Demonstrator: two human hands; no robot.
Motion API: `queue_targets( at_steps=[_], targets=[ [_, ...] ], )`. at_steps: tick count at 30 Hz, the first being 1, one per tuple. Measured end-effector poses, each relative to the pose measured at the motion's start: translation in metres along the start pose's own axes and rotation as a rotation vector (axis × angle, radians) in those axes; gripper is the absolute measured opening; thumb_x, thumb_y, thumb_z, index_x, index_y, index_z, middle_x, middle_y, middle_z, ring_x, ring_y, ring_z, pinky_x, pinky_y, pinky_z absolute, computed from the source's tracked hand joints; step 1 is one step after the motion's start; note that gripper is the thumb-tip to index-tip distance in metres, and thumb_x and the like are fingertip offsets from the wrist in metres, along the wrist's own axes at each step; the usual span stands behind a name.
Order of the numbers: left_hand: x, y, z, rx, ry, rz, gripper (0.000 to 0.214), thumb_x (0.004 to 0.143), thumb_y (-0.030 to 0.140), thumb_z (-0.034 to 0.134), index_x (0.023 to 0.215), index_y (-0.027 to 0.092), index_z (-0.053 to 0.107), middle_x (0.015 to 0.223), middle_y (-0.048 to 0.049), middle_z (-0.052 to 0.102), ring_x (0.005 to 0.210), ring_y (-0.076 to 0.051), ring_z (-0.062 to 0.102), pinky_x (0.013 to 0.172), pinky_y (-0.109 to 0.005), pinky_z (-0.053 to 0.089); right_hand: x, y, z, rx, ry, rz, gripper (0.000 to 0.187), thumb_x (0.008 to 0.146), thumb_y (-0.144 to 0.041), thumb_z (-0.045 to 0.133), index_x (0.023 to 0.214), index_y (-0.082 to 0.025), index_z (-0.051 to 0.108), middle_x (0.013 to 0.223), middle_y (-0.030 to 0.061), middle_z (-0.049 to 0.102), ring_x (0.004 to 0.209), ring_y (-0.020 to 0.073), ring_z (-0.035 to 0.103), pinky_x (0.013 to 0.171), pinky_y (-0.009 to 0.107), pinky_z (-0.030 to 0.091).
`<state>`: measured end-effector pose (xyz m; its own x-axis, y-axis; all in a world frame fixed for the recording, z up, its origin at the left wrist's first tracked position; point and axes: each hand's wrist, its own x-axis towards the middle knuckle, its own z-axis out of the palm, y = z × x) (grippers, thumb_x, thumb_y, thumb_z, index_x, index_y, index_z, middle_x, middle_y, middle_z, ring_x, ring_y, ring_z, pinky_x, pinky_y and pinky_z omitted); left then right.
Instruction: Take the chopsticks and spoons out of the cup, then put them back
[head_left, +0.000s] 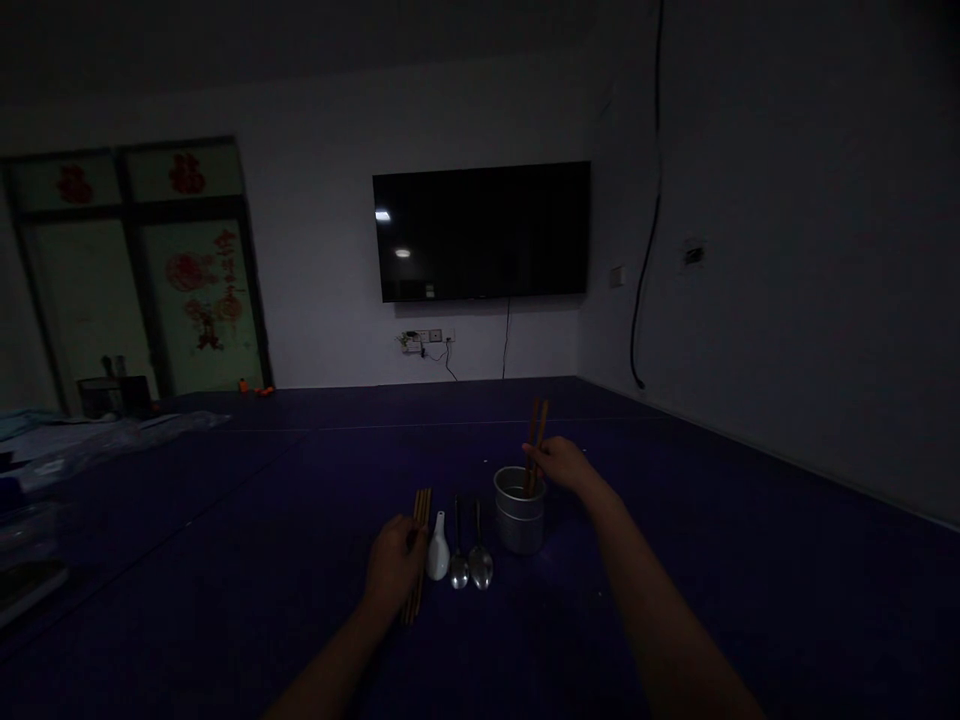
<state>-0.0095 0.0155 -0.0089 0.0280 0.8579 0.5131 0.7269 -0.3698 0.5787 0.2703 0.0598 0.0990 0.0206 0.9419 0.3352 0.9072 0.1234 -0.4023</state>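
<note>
My right hand (pixel 561 464) pinches a pair of wooden chopsticks (pixel 541 425) upright, their lower ends inside the mouth of a grey metal cup (pixel 520 527). My left hand (pixel 394 565) is closed over another bunch of chopsticks (pixel 423 508) that lies lengthwise on the dark blue surface. Just right of that bunch is a white soup spoon (pixel 439 555), its handle pointing away from me. Two metal spoons, a left one (pixel 459 572) and a right one (pixel 481 568), lie side by side between the soup spoon and the cup. The left fingertips are partly hidden.
The dark blue surface (pixel 337 470) reaches to the walls. Clear plastic wrapping (pixel 127 435) and a dark box (pixel 116 395) are at the left. A television (pixel 484 232) hangs on the far wall, with sockets and cables below. Small orange items (pixel 262 391) lie by the doors.
</note>
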Motion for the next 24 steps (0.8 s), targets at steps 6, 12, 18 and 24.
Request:
queue_targets(
  at_steps=[6,12,18,24],
  targets=[
    [0.001,-0.0013,0.0006,0.016,-0.007,0.002,0.031,0.085,0.033,0.039,0.075,0.016,0.063,0.08,-0.0072,0.064,0.078,-0.019,0.061,0.069,-0.028,0.042,0.0011,0.0001,0.0024,0.017,0.033,0.006,0.04,0.089,-0.04,0.049,0.064,-0.015,0.069,0.066,0.008,0.068,0.06,0.0152,0.062,0.052,0.021,0.034],
    [0.0012,-0.0005,0.0011,0.04,0.002,-0.004,0.031,0.085,0.034,0.041,0.071,0.017,0.063,0.077,-0.006,0.063,0.075,-0.018,0.06,0.067,-0.027,0.041,0.0008,0.0007,0.0037,0.051,0.084,0.017,0.036,0.087,-0.04,0.051,0.068,-0.015,0.07,0.066,0.0071,0.069,0.06,0.0149,0.061,0.051,0.021,0.033],
    [0.0018,-0.0016,0.001,0.04,-0.005,-0.001,0.03,0.086,0.032,0.04,0.074,0.016,0.064,0.079,-0.0067,0.063,0.078,-0.018,0.06,0.069,-0.027,0.042,0.0004,0.0009,0.0001,0.069,0.126,0.009,0.033,0.086,-0.039,0.052,0.071,-0.016,0.07,0.067,0.0062,0.069,0.063,0.0156,0.063,0.053,0.021,0.035],
    [0.0012,0.0,0.0009,0.041,0.002,-0.006,0.03,0.086,0.031,0.041,0.073,0.016,0.063,0.078,-0.0069,0.063,0.077,-0.018,0.06,0.066,-0.027,0.041,-0.0011,-0.0007,-0.0014,0.061,0.158,0.02,0.033,0.086,-0.036,0.052,0.064,-0.017,0.07,0.064,0.0058,0.068,0.062,0.016,0.062,0.052,0.022,0.033]
  ],
)
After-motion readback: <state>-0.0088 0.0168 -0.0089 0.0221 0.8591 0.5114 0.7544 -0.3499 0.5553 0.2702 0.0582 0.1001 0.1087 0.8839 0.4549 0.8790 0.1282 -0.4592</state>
